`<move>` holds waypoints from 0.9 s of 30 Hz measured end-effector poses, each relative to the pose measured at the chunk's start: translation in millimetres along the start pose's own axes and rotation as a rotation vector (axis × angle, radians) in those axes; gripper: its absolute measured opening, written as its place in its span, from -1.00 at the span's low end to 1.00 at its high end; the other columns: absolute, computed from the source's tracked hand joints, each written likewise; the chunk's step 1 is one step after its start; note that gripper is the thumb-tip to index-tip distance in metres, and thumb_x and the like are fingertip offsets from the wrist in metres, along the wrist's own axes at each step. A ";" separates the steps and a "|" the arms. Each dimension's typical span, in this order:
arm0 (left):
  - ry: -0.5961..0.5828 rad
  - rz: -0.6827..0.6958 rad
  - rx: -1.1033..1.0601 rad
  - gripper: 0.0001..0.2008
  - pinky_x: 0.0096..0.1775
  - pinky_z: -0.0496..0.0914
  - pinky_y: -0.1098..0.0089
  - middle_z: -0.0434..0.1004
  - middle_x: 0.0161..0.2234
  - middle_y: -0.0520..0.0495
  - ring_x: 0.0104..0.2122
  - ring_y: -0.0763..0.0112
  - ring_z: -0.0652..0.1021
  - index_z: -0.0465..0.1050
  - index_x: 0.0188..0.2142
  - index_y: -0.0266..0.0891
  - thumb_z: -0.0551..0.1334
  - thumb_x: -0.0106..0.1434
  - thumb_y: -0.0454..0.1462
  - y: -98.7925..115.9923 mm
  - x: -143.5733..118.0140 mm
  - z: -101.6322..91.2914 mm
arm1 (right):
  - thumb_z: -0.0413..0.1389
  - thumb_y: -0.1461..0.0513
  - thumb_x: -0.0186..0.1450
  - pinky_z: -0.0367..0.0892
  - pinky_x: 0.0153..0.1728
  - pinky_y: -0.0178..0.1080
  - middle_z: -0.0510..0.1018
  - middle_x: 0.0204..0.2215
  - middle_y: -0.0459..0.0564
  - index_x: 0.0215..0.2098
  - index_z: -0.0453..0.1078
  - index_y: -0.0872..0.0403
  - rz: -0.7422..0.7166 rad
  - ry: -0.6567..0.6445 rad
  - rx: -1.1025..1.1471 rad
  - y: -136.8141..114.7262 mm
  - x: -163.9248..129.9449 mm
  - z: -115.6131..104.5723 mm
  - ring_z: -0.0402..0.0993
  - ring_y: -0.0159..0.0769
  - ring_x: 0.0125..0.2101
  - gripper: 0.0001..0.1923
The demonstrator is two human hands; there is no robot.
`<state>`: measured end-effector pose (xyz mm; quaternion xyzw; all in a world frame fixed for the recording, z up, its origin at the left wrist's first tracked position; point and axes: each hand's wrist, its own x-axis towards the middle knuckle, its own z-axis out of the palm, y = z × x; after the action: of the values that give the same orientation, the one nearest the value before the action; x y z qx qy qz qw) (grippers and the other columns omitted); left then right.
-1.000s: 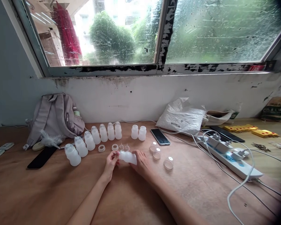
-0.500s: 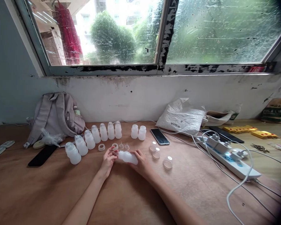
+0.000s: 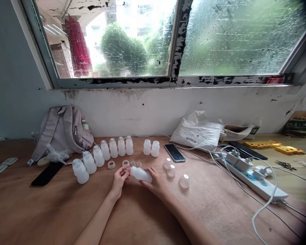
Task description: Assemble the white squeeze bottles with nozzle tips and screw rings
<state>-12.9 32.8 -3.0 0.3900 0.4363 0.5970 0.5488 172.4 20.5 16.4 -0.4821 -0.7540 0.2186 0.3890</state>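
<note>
Near the bench's middle, toward its back edge, I find my right hand (image 3: 155,182) gripping the white bottle (image 3: 141,174) sideways, while my left hand (image 3: 119,178) pinches its neck end, forearms converging.

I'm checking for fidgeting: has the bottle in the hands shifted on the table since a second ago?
No. The bottle lies just below the two small cones, as before; only the camera tilted.

The single camera on my head looks forward and slightly down across the wooden table (image 3: 53,211) toward the window (image 3: 168,37), with my left hand (image 3: 119,178) and right hand (image 3: 155,182) at mid-distance, lower centre.
</note>
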 end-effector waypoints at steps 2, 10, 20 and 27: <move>0.009 0.065 0.041 -0.59 -0.44 0.26 0.50 0.51 -0.41 -0.09 -0.43 0.44 0.46 0.44 -0.24 -0.31 0.34 -0.11 -0.18 -2.1 1.1 0.2 | 0.15 0.06 0.03 0.27 -0.45 -0.31 0.44 -0.43 -0.05 -0.34 0.35 0.09 0.149 -0.092 0.140 -2.3 0.9 -0.8 0.38 -0.27 -0.42 -0.68; -0.076 -0.055 -0.022 -0.57 -0.36 0.30 0.47 0.49 -0.30 -0.13 -0.36 0.41 0.47 0.42 -0.23 -0.28 0.27 -0.04 -0.06 3.8 -8.0 7.7 | 0.04 0.00 0.10 0.21 -0.61 -0.33 0.42 -0.54 -0.07 -0.30 0.32 0.11 0.332 -0.190 0.336 -11.5 -3.4 3.8 0.35 -0.31 -0.54 -0.64; -0.122 -0.089 -0.158 -0.65 -0.25 0.34 0.39 0.49 -0.30 -0.12 -0.30 0.31 0.49 0.37 -0.32 -0.29 0.21 0.04 -0.05 2.4 -26.9 26.4 | 0.09 0.04 0.07 0.18 -0.69 -0.36 0.42 -0.52 -0.08 -0.34 0.29 0.10 0.365 -0.235 0.391 -21.1 -10.5 14.7 0.35 -0.33 -0.57 -0.69; -0.116 -0.310 -0.429 -0.63 -0.23 0.37 0.31 0.48 -0.22 -0.19 -0.26 0.26 0.50 0.33 -0.21 -0.29 0.23 0.05 -0.09 2.9 -22.6 23.5 | 0.16 0.16 0.01 0.25 -0.38 -0.29 0.45 -0.37 -0.05 -0.31 0.28 0.07 0.042 -0.008 0.165 -25.1 -16.6 22.4 0.36 -0.27 -0.37 -0.71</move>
<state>10.5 12.5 7.4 0.2267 0.3220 0.5612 0.7280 144.4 -4.4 14.3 -0.4632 -0.7246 0.2899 0.4200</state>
